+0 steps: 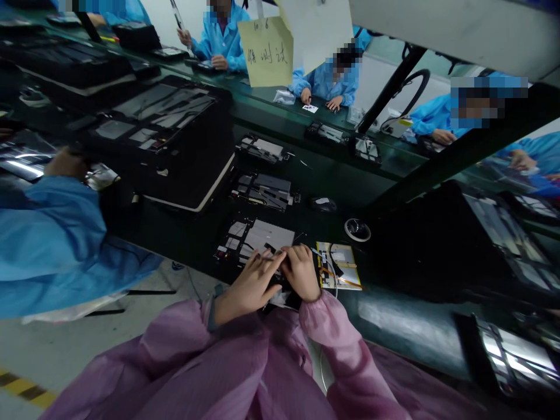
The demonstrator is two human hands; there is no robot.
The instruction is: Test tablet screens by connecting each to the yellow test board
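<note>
An opened tablet-like device, its silvery battery and internal parts exposed, lies on the bench right in front of me. My left hand rests over its near right part, fingers stretched out and thumb apart. Close beside it, my right hand has its fingers curled down at the device's right edge, the fingertips meeting the left index finger. Whatever the right fingers pinch is hidden. Just right of that hand lies a battery pack with yellow edges, an orange ribbon and a black cable.
Two more opened devices lie farther back. Nearby are a black mouse and a round silver-rimmed object. Black padded stacks flank me. A co-worker's blue sleeve is at left; others work across the bench. A paper note hangs above.
</note>
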